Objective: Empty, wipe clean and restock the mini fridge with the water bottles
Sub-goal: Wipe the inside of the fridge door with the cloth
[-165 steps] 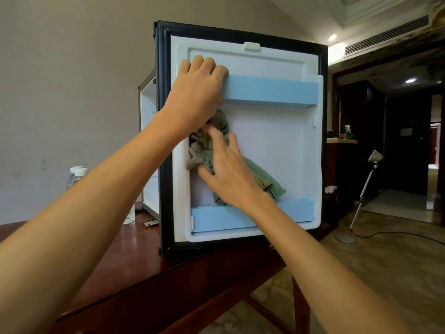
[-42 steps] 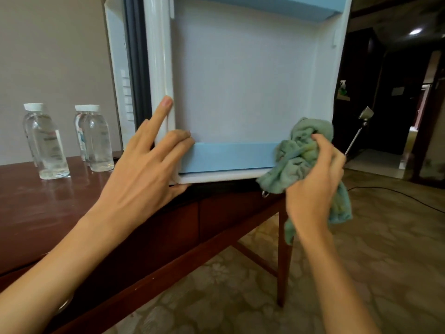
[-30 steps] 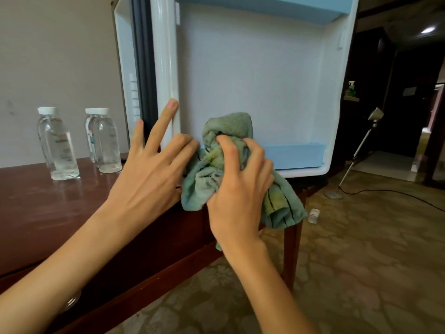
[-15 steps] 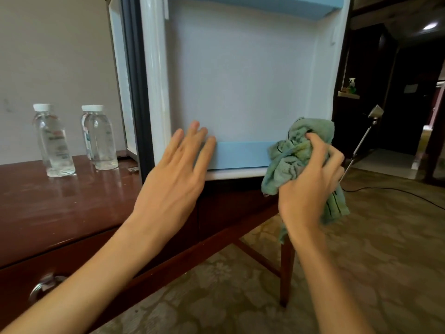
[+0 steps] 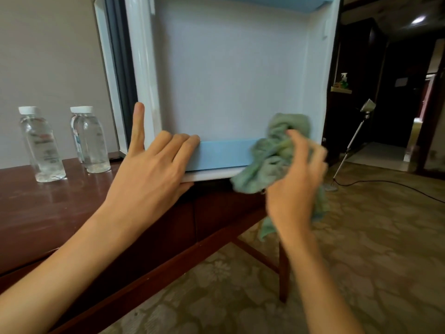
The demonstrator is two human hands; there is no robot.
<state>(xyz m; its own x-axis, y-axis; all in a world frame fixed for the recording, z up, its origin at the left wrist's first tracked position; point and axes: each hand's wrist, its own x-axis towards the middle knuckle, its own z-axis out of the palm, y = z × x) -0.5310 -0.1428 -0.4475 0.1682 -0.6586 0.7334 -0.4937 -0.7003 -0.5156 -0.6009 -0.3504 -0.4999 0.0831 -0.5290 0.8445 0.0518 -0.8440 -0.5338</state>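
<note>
While the wall (image 5: 48, 56) at far left is plain and pale, the dark red wooden table (image 5: 36, 213) below it is glossy and carries the bottles (image 5: 41, 145), clear with white caps, upright near the wall and well left of the fridge (image 5: 106, 68); two show plainly, and whether a third stands behind the right one I cannot tell. Only a white edge of the fridge shows on the table, its door (image 5: 228, 68) swung wide so that the white inner face fills the middle of the view, with a blue rail (image 5: 224, 153) across its foot and the edge of a blue shelf (image 5: 265, 3) at the top. The left grip (image 5: 149, 174) is released, fingers straight: it lies flat on the door's lower left corner, forefinger pointing up along the white frame, the other fingers over the rail's left end, thumb under the door's bottom edge. The right grip (image 5: 296, 189), blurred, is curled round a bunched green cloth (image 5: 265, 165) and holds it against the rail's right end, with a tail of cloth hanging below the door. Beyond, a patterned carpet (image 5: 361, 261) covers the floor, a thin lamp (image 5: 356, 131) leans on its stand with a cable (image 5: 397, 186) trailing right, a spray bottle (image 5: 343, 79) sits on a small ledge, and a ceiling light (image 5: 417, 19) glows over a dark hallway.
</note>
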